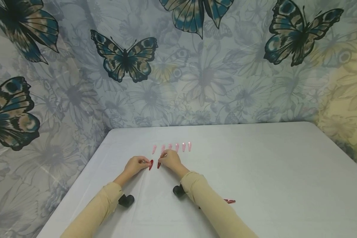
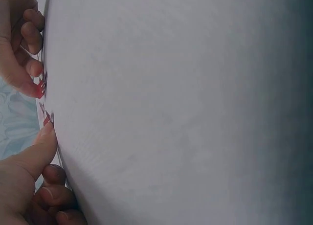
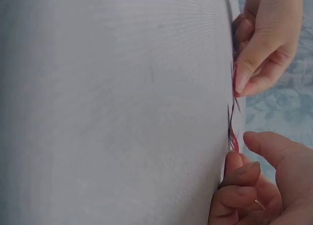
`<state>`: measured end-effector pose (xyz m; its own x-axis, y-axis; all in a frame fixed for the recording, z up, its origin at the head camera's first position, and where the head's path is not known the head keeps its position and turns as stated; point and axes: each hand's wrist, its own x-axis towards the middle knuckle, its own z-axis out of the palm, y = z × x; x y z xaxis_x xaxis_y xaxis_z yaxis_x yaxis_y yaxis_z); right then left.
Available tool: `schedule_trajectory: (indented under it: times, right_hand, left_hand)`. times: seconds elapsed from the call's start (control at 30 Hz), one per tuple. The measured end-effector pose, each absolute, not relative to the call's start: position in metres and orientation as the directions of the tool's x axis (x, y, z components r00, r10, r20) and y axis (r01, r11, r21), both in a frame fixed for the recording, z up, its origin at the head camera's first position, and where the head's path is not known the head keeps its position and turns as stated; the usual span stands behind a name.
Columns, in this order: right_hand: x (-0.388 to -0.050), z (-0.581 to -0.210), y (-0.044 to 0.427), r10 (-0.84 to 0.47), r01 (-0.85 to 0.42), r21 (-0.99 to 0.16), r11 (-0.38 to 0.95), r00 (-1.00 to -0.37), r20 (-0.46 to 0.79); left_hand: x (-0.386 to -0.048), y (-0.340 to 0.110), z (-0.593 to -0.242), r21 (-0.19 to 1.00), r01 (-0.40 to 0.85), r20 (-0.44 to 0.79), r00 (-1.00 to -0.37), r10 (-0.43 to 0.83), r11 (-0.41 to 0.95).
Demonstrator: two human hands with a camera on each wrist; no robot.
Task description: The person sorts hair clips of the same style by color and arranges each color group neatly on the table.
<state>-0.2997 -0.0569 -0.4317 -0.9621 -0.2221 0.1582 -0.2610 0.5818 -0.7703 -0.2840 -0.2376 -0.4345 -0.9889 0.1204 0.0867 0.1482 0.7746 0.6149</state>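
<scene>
Near the far middle of the table, my left hand (image 1: 136, 165) pinches a red snap hair clip (image 1: 151, 165) between thumb and fingertips. A short gap to its right, my right hand (image 1: 170, 159) has thumb and finger at the upper end of another red hair clip (image 1: 159, 165). Both red clips point roughly toward me, side by side. Beyond the hands runs a row of several pink hair clips (image 1: 183, 147); the right hand partly covers some. In the right wrist view, the right thumb (image 3: 259, 141) stands on one side of its red clip (image 3: 235, 143) and a fingertip on the other.
More red hair clips (image 1: 230, 201) lie right of the right forearm, partly hidden by the sleeve. Black heart-shaped objects (image 1: 126, 200) show beside each forearm. The white table (image 1: 256, 165) ends at a butterfly-patterned cloth (image 1: 202, 86).
</scene>
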Motion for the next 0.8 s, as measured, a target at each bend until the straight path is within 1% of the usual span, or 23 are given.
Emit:
schedule_trajectory:
  times: [0.1,0.2,0.33,0.43,0.63,0.8]
  right_hand:
    - [-0.301,-0.431,-0.055,-0.212,-0.237,-0.768,0.595,-0.968,0.135]
    - [-0.302,-0.428,-0.053,-0.209,-0.176,-0.791,0.586,-0.976,0.062]
    - [-0.301,-0.425,-0.046,-0.257,-0.12,-0.818,0.563,-0.966,-0.034]
    - [-0.297,-0.42,-0.04,-0.301,-0.105,-0.834,0.542,-0.951,-0.076]
    - [-0.284,-0.398,-0.025,-0.381,-0.027,-0.904,0.427,-0.912,-0.153]
    - [-0.278,-0.379,-0.009,-0.423,0.039,-0.955,0.294,-0.891,-0.166]
  left_hand:
    - [-0.285,-0.235,-0.433,0.612,0.145,0.078,-0.989,0.123,0.778]
    - [-0.285,-0.233,-0.43,0.611,0.144,0.067,-0.989,0.131,0.778]
    - [-0.285,-0.232,-0.428,0.613,0.133,0.049,-0.99,0.131,0.779]
    - [-0.285,-0.232,-0.426,0.615,0.123,0.043,-0.992,0.122,0.779]
    - [-0.283,-0.232,-0.425,0.628,0.106,0.012,-0.992,0.127,0.771]
    - [-0.282,-0.229,-0.425,0.633,0.094,0.014,-0.994,0.11,0.768]
